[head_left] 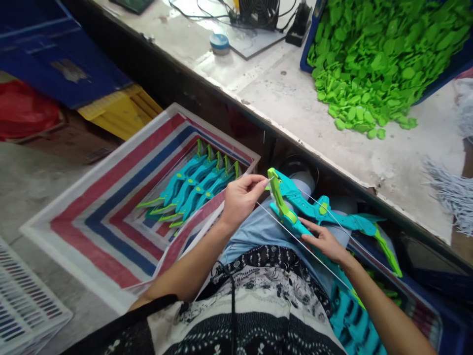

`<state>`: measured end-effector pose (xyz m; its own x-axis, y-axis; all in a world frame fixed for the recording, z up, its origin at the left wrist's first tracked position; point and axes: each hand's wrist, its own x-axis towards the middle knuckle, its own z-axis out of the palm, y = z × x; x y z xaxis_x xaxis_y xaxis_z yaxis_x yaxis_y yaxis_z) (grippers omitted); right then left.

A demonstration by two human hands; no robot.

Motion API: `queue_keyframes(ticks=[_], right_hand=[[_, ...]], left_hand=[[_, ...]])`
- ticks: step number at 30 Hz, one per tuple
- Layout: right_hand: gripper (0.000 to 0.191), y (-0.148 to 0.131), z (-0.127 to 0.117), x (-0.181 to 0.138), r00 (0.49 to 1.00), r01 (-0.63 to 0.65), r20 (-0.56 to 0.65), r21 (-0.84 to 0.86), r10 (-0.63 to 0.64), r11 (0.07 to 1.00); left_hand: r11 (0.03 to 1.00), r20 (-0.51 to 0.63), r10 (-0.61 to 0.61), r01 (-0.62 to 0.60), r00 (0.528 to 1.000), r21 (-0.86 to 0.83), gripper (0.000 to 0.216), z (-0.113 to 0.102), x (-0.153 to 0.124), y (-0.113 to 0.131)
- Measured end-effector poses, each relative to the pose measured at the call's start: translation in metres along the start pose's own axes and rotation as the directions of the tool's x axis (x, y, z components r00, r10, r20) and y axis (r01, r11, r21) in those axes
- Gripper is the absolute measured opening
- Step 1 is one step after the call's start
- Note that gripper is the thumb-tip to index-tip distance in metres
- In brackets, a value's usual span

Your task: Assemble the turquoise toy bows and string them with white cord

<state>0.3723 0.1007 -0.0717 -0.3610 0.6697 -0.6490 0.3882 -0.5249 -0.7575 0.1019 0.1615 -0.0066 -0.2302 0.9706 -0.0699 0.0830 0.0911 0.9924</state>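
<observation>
A teal and lime-green toy bow (293,195) lies across my lap, one green tip near my left hand and the other toward the lower right. My left hand (240,199) pinches the end of a thin white string at that near green tip, thumb and forefinger pressed together. My right hand (325,242) grips a teal part of the bow below the green limb; its palm side is hidden. White string runs in long lines along the bow and past my right forearm. Whether a second bow lies beneath is unclear.
At left, a striped bag-lined basket (92,227) holds several finished-looking bows (192,182). More teal parts (354,320) sit at lower right. On the worktable (258,84) are a blue bin of green pieces (384,59), white strings (453,195), a fan (259,12) and a blue-lidded tub (219,43).
</observation>
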Motion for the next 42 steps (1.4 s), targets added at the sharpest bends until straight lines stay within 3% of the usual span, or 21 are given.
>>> queue_keyframes(ticks=[12, 20, 25, 32, 36, 38, 40, 42], right_hand=[[0.074, -0.001, 0.002, -0.001, 1.000, 0.006, -0.002, 0.002, -0.006, 1.000], [0.075, -0.001, 0.003, -0.002, 1.000, 0.007, -0.004, -0.005, -0.007, 1.000], [0.075, 0.001, 0.006, -0.002, 1.000, -0.008, -0.027, 0.012, 0.008, 1.000], [0.075, -0.003, 0.007, -0.002, 0.999, 0.010, -0.048, 0.002, -0.010, 1.000], [0.069, 0.001, 0.014, -0.003, 0.995, 0.050, -0.078, -0.084, -0.057, 0.995], [0.065, 0.006, 0.020, -0.006, 0.986, 0.093, -0.118, -0.165, -0.114, 0.982], [0.059, 0.010, 0.026, -0.009, 0.964, 0.165, -0.155, -0.289, -0.216, 0.943], [0.054, 0.008, 0.029, -0.013, 0.922, 0.237, -0.169, -0.469, -0.350, 0.851]], left_hand=[[0.993, 0.061, 0.099, -0.102, 0.993, 0.058, 0.016, -0.005, 0.000, 0.004], [0.990, 0.015, 0.082, -0.083, 0.997, 0.117, 0.018, -0.003, 0.000, 0.004], [0.977, -0.033, 0.142, -0.134, 0.989, 0.168, 0.017, -0.003, -0.002, 0.004], [0.961, 0.006, 0.219, -0.217, 0.976, 0.171, 0.014, 0.000, -0.003, 0.003], [0.964, -0.014, 0.229, -0.225, 0.973, 0.139, 0.010, 0.003, -0.002, 0.000], [0.964, -0.035, 0.234, -0.227, 0.972, 0.137, 0.027, 0.003, -0.003, -0.002], [0.960, -0.040, 0.233, -0.224, 0.972, 0.169, 0.033, 0.001, -0.004, -0.004], [0.955, -0.054, 0.229, -0.213, 0.972, 0.207, 0.022, -0.002, -0.007, -0.006]])
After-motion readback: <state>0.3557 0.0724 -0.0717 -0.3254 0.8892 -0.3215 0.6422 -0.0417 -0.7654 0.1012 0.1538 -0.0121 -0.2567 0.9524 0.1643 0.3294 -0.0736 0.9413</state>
